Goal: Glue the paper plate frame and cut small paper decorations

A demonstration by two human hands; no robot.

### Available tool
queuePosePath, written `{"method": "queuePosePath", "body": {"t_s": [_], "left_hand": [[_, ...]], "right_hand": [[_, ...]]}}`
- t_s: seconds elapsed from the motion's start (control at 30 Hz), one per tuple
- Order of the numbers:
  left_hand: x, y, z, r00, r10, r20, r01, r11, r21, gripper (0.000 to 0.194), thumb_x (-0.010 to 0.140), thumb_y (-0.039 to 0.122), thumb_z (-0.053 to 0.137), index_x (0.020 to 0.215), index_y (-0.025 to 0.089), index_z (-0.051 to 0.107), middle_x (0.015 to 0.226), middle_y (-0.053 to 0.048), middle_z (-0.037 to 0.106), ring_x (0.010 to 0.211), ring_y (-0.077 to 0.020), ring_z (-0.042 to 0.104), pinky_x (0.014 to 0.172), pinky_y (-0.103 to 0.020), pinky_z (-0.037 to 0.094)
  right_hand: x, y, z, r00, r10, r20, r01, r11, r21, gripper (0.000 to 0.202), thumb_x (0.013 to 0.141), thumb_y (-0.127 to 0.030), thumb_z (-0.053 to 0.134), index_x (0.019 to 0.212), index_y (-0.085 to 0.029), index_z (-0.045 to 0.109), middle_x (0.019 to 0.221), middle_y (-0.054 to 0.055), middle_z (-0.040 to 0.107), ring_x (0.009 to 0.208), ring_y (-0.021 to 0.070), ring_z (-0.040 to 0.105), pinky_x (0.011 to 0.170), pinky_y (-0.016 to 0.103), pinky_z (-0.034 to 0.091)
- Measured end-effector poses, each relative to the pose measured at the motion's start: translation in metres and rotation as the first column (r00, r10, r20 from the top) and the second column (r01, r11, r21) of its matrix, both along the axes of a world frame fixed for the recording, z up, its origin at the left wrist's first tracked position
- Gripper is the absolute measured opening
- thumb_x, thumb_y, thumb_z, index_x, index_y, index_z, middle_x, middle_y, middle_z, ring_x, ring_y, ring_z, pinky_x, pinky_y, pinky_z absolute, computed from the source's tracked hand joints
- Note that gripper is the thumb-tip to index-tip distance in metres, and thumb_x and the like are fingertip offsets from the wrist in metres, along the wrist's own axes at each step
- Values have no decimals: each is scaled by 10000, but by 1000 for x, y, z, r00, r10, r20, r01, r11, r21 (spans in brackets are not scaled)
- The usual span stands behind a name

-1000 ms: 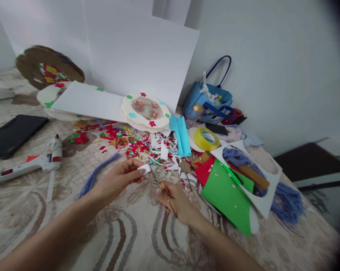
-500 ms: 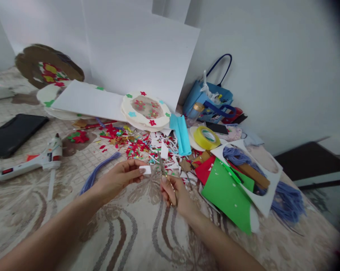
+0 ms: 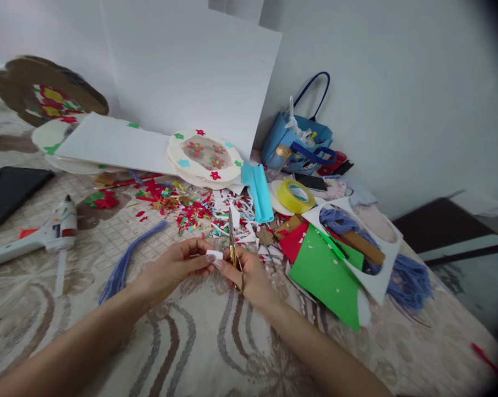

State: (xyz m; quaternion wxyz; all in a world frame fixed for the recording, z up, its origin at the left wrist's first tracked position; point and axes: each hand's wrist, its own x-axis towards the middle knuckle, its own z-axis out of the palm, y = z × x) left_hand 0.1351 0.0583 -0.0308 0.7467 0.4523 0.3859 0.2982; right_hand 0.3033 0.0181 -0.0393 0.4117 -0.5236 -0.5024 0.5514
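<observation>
Between thumb and fingers, my left hand (image 3: 180,266) pinches a small white paper piece (image 3: 215,255). My right hand (image 3: 249,275) is closed around the gold handles of a pair of scissors (image 3: 231,234), whose blades point up and away. The right thumb tip is close to the paper's right end; whether it touches cannot be told. Beyond both hands lies a heap of red, white and coloured paper scraps (image 3: 195,212). A white oval frame with small flowers (image 3: 174,157) rests behind the heap.
On the left are a glue gun (image 3: 63,226), black phone (image 3: 13,193) and purple yarn (image 3: 125,264). To the right lie green paper (image 3: 327,275), yellow tape (image 3: 290,203), a blue mask (image 3: 259,193) and more yarn (image 3: 410,284). A blue bag (image 3: 274,138) stands behind.
My right hand has moved left, bringing its thumb beside the paper in my left hand. The scissors now stand more upright. The whole view has shifted slightly.
</observation>
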Motion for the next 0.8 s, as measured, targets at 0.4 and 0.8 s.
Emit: {"method": "queuePosePath", "body": {"t_s": [0.4, 0.8], "left_hand": [[1, -3, -10, 999, 31, -9, -30, 998, 51, 273, 723, 315, 713, 960, 194, 656, 971, -53, 663, 862, -180, 617, 796, -314, 480], [1, 0, -8, 993, 80, 91, -80, 997, 1, 190, 717, 276, 724, 853, 188, 624, 846, -5, 652, 803, -136, 621, 790, -279, 495]], "right_hand": [[8, -1, -3, 992, 71, 104, -75, 996, 42, 327, 790, -486, 586, 721, -190, 464, 519, -58, 489, 446, 87, 434, 446, 208, 322], [11, 0, -2, 998, 9, 61, -14, 997, 74, 288, 784, -451, 589, 745, -179, 505, 527, -48, 529, 449, 87, 440, 455, 209, 345]]}}
